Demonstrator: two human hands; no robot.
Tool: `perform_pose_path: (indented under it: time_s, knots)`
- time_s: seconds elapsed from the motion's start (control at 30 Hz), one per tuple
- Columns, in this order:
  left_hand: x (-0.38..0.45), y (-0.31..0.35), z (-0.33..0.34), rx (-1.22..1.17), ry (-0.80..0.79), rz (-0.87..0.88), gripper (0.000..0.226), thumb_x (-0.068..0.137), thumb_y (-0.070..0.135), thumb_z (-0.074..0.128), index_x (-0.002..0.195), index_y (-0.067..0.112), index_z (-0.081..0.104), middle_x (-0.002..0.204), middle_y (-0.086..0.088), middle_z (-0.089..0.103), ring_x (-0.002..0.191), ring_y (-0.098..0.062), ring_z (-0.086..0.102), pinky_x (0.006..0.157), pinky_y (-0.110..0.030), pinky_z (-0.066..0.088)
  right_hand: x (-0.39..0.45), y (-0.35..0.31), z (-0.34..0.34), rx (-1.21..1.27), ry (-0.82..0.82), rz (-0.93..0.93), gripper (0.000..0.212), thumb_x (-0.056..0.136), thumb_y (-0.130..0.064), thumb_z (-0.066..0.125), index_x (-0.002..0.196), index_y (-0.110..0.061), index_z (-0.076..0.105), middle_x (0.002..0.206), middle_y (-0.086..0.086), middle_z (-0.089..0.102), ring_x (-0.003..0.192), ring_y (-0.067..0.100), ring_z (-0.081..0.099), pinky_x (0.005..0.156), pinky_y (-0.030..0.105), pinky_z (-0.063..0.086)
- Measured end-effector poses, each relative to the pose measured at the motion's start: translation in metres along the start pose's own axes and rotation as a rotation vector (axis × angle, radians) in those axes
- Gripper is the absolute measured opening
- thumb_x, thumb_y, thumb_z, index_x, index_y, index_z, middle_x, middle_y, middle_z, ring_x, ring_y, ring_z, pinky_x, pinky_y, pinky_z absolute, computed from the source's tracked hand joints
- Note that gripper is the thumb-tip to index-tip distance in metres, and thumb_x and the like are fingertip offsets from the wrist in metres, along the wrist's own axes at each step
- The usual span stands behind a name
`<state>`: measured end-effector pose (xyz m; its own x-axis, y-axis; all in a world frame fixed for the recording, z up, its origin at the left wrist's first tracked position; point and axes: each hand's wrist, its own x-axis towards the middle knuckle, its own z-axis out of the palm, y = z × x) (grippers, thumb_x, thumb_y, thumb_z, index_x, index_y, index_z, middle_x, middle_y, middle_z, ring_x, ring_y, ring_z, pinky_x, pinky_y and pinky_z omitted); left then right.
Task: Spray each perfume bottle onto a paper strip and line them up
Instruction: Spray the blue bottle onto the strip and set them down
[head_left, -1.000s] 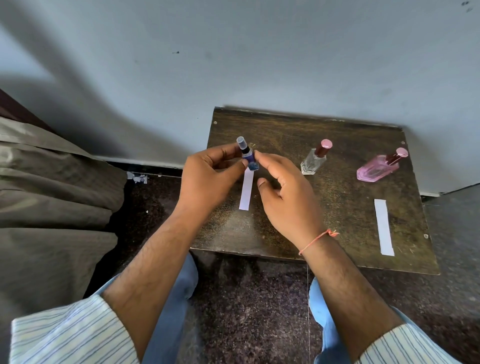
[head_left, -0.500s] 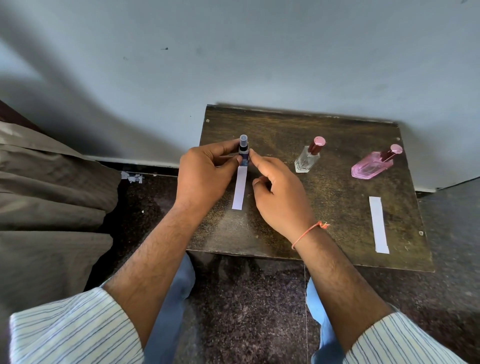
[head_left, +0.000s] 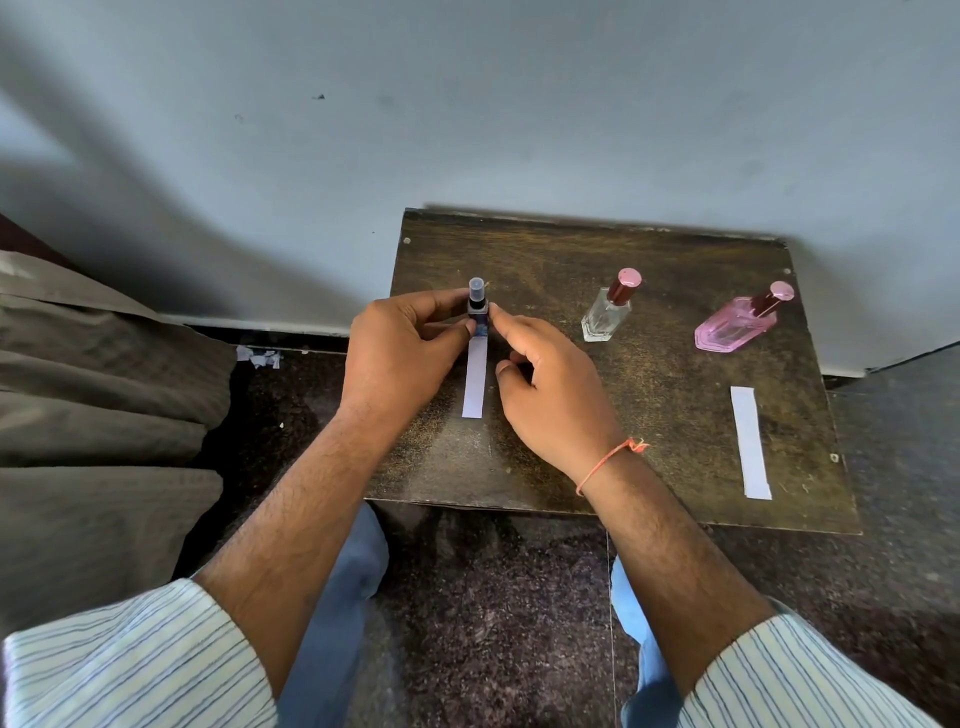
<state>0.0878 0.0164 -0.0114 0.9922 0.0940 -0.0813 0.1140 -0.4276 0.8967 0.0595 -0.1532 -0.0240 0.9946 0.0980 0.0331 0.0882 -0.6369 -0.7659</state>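
No text, brand, number or sign can be read anywhere; the blue bottle (head_left: 478, 317) bears a small patterned label, too blurred and too far covered by fingers to make out; both paper strips are blank.

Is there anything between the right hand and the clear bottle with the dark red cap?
Nothing visible. The right hand is at the small blue bottle, and only bare table lies between it and the clear bottle. The pink bottle lies farther right.
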Motion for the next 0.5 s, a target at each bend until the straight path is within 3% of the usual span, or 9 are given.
perform_pose_path:
  time_s: [0.1,0.2,0.3,0.43,0.5]
  knots:
    - [-0.001,0.001,-0.003,0.030,-0.002,-0.024,0.035,0.092,0.023,0.087,0.126,0.028,0.082,0.105,0.022,0.082,0.097,0.011,0.077,0.098,-0.026,0.064,-0.001,0.002,-0.004,0.001,0.007,0.005,0.061,0.098,0.004,0.061,0.156,-0.013,0.057,0.144,0.003,0.069,0.121,0.013,0.062,0.099,0.006,0.042]
    - [-0.001,0.000,-0.007,0.059,0.007,-0.045,0.041,0.089,0.028,0.089,0.129,0.031,0.080,0.100,0.020,0.083,0.093,0.007,0.078,0.093,-0.028,0.065,-0.005,0.004,-0.009,0.000,-0.006,0.018,0.060,0.099,0.001,0.063,0.157,-0.014,0.057,0.147,0.000,0.068,0.121,0.014,0.064,0.099,0.006,0.041]
    - [-0.002,0.003,-0.009,0.061,0.015,-0.034,0.040,0.089,0.028,0.088,0.127,0.033,0.079,0.097,0.025,0.081,0.080,0.009,0.077,0.076,-0.017,0.062,-0.013,0.005,-0.018,-0.026,-0.027,0.023,0.058,0.100,-0.005,0.068,0.156,-0.016,0.058,0.143,-0.005,0.069,0.109,0.008,0.066,0.087,-0.002,0.039]
    - [-0.012,0.017,-0.003,0.020,0.128,0.088,0.009,0.089,0.033,0.080,0.098,0.030,0.081,0.076,0.021,0.074,0.057,0.001,0.058,0.060,-0.019,0.049,-0.024,0.012,-0.041,-0.064,-0.094,0.001,0.040,0.098,-0.015,0.076,0.137,-0.021,0.075,0.119,-0.012,0.080,0.104,0.003,0.073,0.093,0.006,0.049]
    - [-0.020,0.023,0.002,-0.072,0.112,0.184,0.016,0.094,0.033,0.078,0.084,0.020,0.079,0.065,0.004,0.070,0.053,-0.006,0.051,0.053,-0.024,0.042,-0.030,0.018,-0.058,-0.098,-0.120,0.023,0.023,0.095,-0.022,0.081,0.118,-0.025,0.083,0.105,-0.015,0.082,0.098,-0.003,0.073,0.086,0.004,0.049]
